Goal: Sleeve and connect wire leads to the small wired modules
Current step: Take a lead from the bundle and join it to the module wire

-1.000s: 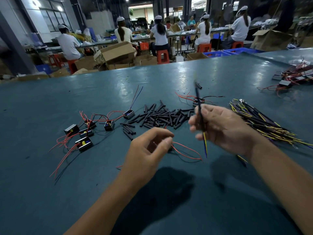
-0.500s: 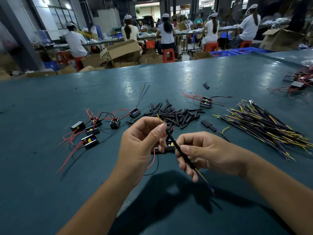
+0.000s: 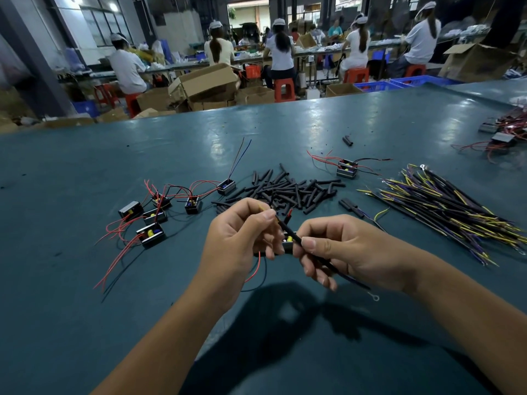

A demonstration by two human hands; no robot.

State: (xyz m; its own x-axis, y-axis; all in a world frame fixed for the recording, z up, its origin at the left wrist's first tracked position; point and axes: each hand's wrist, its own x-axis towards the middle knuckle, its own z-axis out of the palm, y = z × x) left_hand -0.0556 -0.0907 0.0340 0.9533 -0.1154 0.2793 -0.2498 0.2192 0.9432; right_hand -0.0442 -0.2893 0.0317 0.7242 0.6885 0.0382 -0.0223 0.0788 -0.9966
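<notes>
In the head view my left hand (image 3: 242, 238) pinches the bare tip of a black sleeved lead (image 3: 293, 235), while my right hand (image 3: 342, 252) grips it lower down, a small module (image 3: 288, 243) held between them near centre. I judge I'm joining lead to module wire; next I need a sleeve from the far pile (image 3: 288, 189).
</notes>
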